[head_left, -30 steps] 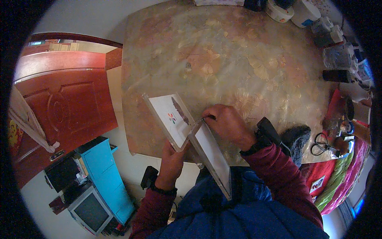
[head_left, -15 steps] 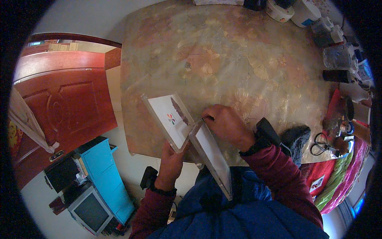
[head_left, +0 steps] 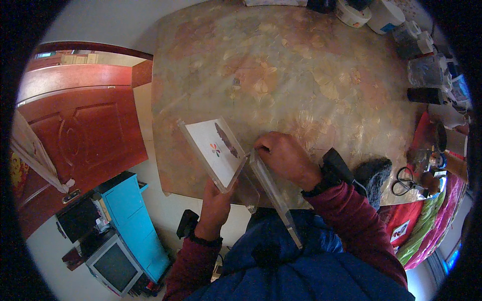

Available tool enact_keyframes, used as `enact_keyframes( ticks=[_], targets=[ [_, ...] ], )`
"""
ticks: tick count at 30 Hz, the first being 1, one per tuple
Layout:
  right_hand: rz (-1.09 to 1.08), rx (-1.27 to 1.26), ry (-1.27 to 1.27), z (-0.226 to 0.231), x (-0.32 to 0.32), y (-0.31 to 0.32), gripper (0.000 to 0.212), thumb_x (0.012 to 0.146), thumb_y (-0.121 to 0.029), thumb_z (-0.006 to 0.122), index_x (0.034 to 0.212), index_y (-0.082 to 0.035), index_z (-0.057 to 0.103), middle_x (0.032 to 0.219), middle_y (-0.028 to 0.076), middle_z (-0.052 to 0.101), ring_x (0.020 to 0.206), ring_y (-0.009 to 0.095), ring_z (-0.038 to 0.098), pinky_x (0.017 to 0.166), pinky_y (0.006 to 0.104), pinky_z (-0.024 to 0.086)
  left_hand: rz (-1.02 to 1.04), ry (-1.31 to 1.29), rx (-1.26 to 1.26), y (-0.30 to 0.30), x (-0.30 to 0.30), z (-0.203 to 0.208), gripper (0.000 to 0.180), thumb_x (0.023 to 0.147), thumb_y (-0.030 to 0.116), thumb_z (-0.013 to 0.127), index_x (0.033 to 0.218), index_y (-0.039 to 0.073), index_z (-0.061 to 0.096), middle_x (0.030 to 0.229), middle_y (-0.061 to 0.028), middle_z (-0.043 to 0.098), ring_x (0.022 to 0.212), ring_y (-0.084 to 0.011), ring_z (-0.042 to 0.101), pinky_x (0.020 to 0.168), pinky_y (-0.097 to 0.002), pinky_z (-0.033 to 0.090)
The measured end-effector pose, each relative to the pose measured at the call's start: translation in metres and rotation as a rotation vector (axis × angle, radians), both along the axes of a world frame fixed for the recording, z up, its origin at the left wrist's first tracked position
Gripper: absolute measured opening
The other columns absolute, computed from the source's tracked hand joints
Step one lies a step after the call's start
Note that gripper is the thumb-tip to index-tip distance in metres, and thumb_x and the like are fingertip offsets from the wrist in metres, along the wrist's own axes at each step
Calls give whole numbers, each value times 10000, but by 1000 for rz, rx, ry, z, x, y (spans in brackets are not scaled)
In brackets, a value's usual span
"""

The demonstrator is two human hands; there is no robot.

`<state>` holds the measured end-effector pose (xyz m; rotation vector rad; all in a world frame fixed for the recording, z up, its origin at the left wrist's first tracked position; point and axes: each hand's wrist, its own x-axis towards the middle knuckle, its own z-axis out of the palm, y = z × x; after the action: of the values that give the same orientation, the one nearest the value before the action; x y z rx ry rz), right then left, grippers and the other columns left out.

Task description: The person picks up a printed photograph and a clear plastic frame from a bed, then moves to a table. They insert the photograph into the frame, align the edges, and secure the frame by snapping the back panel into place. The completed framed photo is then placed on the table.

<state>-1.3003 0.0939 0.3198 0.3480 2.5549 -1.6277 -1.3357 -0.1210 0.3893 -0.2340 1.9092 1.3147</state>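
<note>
My left hand (head_left: pixel 216 211) is closed on the lower edge of a shallow clear plastic box (head_left: pixel 203 163), tilted over the table's near edge. Inside it lies a white card (head_left: pixel 213 138) with a small multicoloured petal design and a dark brown patch. The fingers of my right hand (head_left: pixel 288 159) pinch the upper end of a clear plastic lid (head_left: pixel 276 198), seen nearly edge-on. Lid and box meet or come close at one corner; whether a hinge joins them I cannot tell. The lid's lower end hangs over my lap.
The table (head_left: pixel 251 85) has a shiny floral cover. Jars and tubs (head_left: pixel 384 17) line its far right edge. Scissors (head_left: pixel 403 181) and a dark fuzzy thing (head_left: pixel 374 175) lie to the right of my right forearm. A blue cabinet (head_left: pixel 133 220) and a red door (head_left: pixel 83 130) are at left.
The lid has turned, so its broad face now shows only as a thin edge, and its lower end has swung slightly right. Both hands have hardly moved.
</note>
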Motion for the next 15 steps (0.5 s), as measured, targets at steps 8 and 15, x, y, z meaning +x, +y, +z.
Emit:
enact_keyframes(
  ticks=[8,15],
  targets=[
    [-62,-74,-17,4,1,-3,163,830,-81,653,967,-18,715,944,182,699,903,354,677,814,413,545,14,85,69,8,3,3,318,958,192,631,1205,-8,628,1131,-60,674,1008,-171,625,893,-336,502],
    [-58,-52,-39,12,-2,-2,194,828,-34,646,1011,0,701,956,178,715,893,294,704,800,364,557,91,14,174,6,1,-3,433,945,155,660,1329,7,528,1228,-94,642,1157,-218,598,987,-363,482]
  ],
)
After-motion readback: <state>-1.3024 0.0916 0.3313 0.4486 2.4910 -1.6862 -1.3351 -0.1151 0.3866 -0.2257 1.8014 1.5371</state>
